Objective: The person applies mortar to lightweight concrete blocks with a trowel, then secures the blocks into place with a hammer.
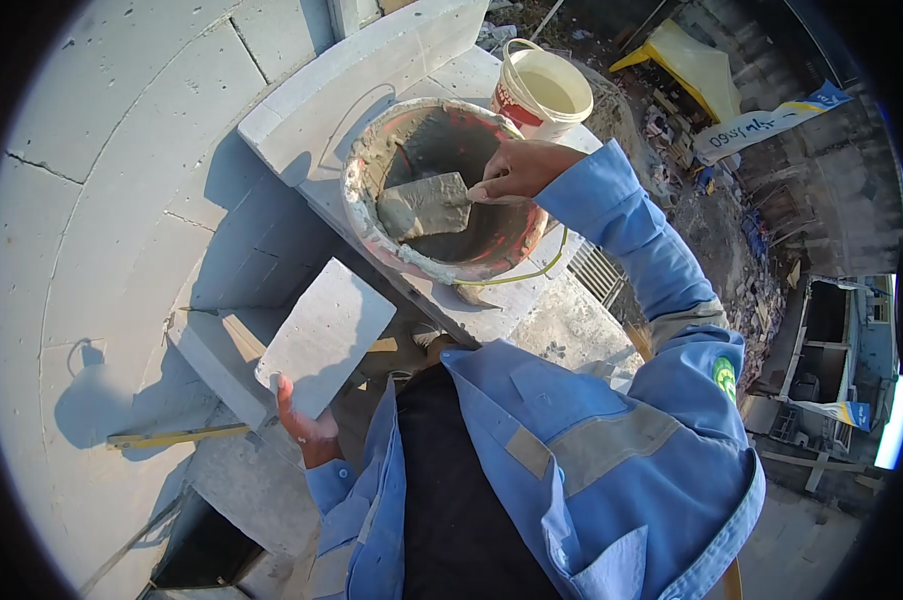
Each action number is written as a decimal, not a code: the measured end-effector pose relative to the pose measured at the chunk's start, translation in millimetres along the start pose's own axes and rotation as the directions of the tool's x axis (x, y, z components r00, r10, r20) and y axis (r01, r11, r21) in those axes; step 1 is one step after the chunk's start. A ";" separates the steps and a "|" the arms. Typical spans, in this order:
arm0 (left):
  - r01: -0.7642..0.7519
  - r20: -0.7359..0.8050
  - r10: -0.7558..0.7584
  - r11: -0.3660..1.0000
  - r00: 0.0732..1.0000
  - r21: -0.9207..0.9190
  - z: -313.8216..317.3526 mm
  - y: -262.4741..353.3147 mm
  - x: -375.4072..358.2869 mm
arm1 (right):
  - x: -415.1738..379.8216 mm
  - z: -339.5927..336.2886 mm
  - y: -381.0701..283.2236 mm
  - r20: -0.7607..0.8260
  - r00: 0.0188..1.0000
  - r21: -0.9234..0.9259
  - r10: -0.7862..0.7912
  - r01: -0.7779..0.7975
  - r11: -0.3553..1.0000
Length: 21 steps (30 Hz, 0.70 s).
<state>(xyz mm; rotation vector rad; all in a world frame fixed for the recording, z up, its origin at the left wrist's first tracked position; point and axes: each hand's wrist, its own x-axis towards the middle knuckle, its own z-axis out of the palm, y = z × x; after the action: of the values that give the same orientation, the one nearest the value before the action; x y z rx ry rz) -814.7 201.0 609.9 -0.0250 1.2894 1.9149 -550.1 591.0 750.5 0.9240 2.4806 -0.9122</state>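
Note:
My left hand (306,420) grips the lower end of a pale lightweight concrete block (329,325), thumb on its face, and holds it tilted in front of the wall. My right hand (519,172) is closed around a trowel (426,207) at the mouth of a large bucket (354,205). Wet grey mortar coats the trowel's flat blade, and its handle is hidden in my fist. Mortar crusts the bucket's rim and inner wall. The bucket stands on a pale block ledge.
A smaller white pail (549,88) stands behind the bucket. A block wall (111,240) curves along the left, with a yellow level-like bar (176,437) low against it. On the right, the ground (691,200) lies far below, with debris and a yellow tarp (693,65).

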 end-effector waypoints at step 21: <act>0.439 0.453 -0.293 0.861 0.842 -0.258 101.9 16.0 7.4 | -139.7 80.0 -65.3 -0.513 0.811 0.697 0.282 0.201 0.689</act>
<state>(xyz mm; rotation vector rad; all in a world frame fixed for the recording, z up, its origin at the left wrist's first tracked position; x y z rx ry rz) -789.1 282.8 667.7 -0.0608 0.5995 1.6713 -485.2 435.1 791.7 1.7487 2.5210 -1.9371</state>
